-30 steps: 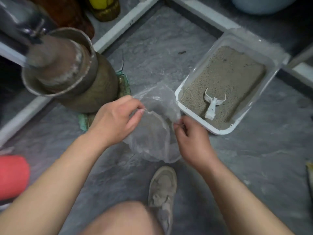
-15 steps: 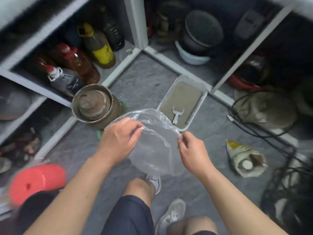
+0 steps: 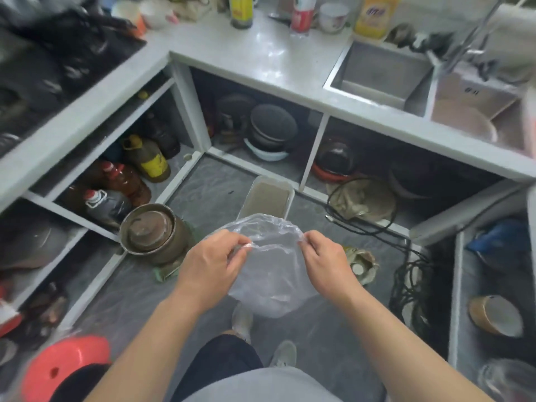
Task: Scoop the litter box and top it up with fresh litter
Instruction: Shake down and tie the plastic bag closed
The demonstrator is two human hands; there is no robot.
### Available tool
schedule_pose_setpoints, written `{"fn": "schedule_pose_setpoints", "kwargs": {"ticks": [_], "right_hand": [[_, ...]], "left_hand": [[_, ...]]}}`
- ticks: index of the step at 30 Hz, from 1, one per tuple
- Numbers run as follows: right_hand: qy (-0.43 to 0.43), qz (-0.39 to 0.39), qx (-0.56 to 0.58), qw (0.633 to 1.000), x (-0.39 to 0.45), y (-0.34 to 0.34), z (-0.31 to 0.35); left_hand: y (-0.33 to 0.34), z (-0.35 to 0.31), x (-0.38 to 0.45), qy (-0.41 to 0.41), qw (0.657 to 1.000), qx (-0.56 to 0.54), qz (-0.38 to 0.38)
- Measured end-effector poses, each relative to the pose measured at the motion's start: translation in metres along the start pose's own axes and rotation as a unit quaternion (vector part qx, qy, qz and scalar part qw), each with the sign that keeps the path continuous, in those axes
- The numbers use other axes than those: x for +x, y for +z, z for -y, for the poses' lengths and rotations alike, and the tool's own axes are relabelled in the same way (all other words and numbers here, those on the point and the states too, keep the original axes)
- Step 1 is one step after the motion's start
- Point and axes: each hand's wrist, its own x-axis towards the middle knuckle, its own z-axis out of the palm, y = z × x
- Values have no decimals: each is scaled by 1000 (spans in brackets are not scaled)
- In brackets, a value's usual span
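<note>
Now standing higher above the litter box (image 3: 268,195), the left hand (image 3: 211,265) and right hand (image 3: 324,262) are pinching the plastic bag (image 3: 272,274) open, probably readying it for scooped waste.

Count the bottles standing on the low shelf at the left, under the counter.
4 bottles can be made out: a yellow-labelled one, a dark one behind it, a red-capped amber one, and a grey white-capped one nearest the front. Others may be hidden in the shadow.

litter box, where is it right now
In the head view the litter box sits on the floor at centre, against the counter's base, just beyond the plastic bag, with the round pot to its left.
</note>
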Motion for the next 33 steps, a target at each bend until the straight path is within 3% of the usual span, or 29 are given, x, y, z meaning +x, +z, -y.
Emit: {"fn": "schedule_pose_setpoints", "kwargs": {"ticks": [8, 14, 24, 33], "right_hand": [[-20, -83, 1, 996, -26, -36, 26], [-16, -131, -29, 991, -32, -56, 45], [4, -144, -63, 988, -39, -81, 70], [2, -112, -15, 994, -43, -112, 75]], "left_hand": [[-22, -19, 12, 77, 994, -54, 64], [-38, -27, 39, 136, 983, -97, 71], [-50, -57, 65, 226, 962, -126, 91], [-48, -80, 74, 234, 962, -128, 62]]}}
